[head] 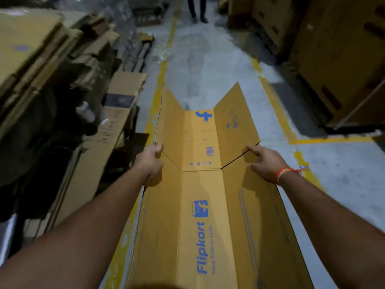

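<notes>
Cardboard fills the space between both hands: the fingers (158, 147) of the left hand (150, 158) are curled round the left edge of the cardboard box (200, 184), clamped right at the slit where the far flap meets the side panel. The right hand (267, 163) lies on the opposite side panel, its forefinger (253, 149) and thumb spread apart and flat against the inner face, the forefinger along the matching slit; its other fingers cannot be seen. An orange thread band (285, 174) circles that wrist.

The box is held in front of the person, lengthwise away from them, above the floor (208, 59). It is opened out into a shallow trough, with a flat middle panel and two side panels angled upward. At the far end the two side flaps rise higher than the middle one. The board is smooth, tan-yellow and sharply creased, printed in blue with a bag logo, the word "Flipkart", a small barcode and "R13".

Beneath it the floor is pale grey, rough-looking concrete, marked with worn yellow lines (277, 113). To the left stand stacks of flattened brown cartons (31, 49), blurred, with a long carton (116, 126) leaning beside them. Large brown cartons (333, 49) line the right side. At the far end of the aisle a person's legs (196, 9) are visible.
</notes>
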Tool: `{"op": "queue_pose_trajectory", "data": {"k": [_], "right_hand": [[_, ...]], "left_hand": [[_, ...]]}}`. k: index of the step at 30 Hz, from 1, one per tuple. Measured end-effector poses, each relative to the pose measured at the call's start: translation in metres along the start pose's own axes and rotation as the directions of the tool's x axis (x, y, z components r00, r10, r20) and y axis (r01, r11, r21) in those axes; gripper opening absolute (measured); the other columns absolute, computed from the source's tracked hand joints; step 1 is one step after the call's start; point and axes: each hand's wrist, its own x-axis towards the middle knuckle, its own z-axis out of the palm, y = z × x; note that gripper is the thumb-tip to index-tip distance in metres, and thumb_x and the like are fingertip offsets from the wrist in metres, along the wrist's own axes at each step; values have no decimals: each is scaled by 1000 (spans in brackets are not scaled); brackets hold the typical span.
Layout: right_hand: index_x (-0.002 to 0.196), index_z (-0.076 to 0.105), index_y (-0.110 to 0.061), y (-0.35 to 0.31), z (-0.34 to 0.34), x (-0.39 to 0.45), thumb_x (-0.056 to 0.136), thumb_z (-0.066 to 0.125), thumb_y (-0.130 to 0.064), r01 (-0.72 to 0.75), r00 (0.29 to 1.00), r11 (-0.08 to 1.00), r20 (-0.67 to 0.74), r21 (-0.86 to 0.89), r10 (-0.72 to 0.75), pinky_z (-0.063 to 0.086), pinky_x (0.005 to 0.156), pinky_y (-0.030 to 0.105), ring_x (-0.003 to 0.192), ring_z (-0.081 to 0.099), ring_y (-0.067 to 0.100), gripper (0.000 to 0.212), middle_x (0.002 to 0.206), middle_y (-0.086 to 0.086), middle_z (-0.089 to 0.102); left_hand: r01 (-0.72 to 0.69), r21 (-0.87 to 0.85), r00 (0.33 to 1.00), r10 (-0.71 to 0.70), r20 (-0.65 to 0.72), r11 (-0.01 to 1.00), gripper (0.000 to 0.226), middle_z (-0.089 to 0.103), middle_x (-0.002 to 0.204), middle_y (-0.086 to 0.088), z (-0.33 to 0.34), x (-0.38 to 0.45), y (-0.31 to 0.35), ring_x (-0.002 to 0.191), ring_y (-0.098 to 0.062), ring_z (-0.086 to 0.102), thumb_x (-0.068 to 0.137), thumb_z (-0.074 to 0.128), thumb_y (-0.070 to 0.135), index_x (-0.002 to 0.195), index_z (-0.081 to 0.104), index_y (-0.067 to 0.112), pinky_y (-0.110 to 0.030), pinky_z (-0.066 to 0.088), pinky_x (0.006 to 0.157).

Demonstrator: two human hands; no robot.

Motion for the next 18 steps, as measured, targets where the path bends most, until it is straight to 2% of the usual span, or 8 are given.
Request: {"op": "queue_pose_trajectory", "data": {"k": [4,7,10,12,13,14,16,18], "right_hand": [[152,44,-27,-53,-82,-3,88,69,-13,107,993,994,-53,-13,-107,38,114,35,137,48,27,70,151,6,51],[152,43,-28,-100,-131,8,90,68,-10,190,978,981,-79,-26,-192,41,113,38,137,48,27,70,152,6,49],[152,43,-28,-163,-169,27,89,66,-5,291,952,955,-76,-62,-295,40,112,37,139,46,27,71,153,6,48],[152,43,-28,-211,-190,42,89,65,-5,364,927,926,-58,-98,-370,39,111,35,139,46,25,72,153,6,48],[153,42,-27,-238,-199,49,88,66,-4,402,912,910,-43,-105,-408,40,110,34,139,47,24,72,153,5,48],[153,42,-27,-264,-208,56,88,66,-3,435,898,894,-23,-104,-440,40,109,33,138,47,23,73,153,4,48],[153,42,-28,-314,-222,69,88,67,-2,494,868,863,0,-101,-497,42,106,32,136,50,22,74,152,2,49],[151,43,-31,-360,-234,80,88,69,-4,537,843,840,20,-83,-537,47,100,33,127,55,21,74,149,0,51]], "left_hand": [[-5,-89,997,-2,-83,996,89,34,163,-5,-62,-34,48,134,-37,49,87,51,-8,154,32,48,-50,53,102],[4,-94,987,-19,-160,996,86,31,163,-7,-111,-52,78,140,-36,41,90,52,-8,156,31,44,-43,46,106],[26,-141,966,-61,-250,990,81,38,158,-5,-167,-60,88,126,-32,49,94,50,-4,156,32,45,-35,47,89],[32,-206,951,-93,-296,978,81,45,153,-5,-209,-65,87,118,-33,56,92,49,-3,154,34,46,-38,54,90],[41,-266,944,-125,-306,963,83,48,150,-7,-231,-68,85,112,-35,61,91,48,-6,154,35,46,-42,58,85],[42,-329,939,-150,-310,943,85,49,149,-8,-252,-71,83,102,-35,64,90,47,-10,155,35,44,-40,61,73],[19,-420,925,-176,-338,907,88,45,155,-8,-291,-78,77,85,-32,64,90,45,-18,157,35,37,-28,51,50],[-4,-465,910,-190,-368,885,87,42,157,-12,-325,-87,72,95,-38,66,90,44,-21,158,34,32,-19,43,40]]}}
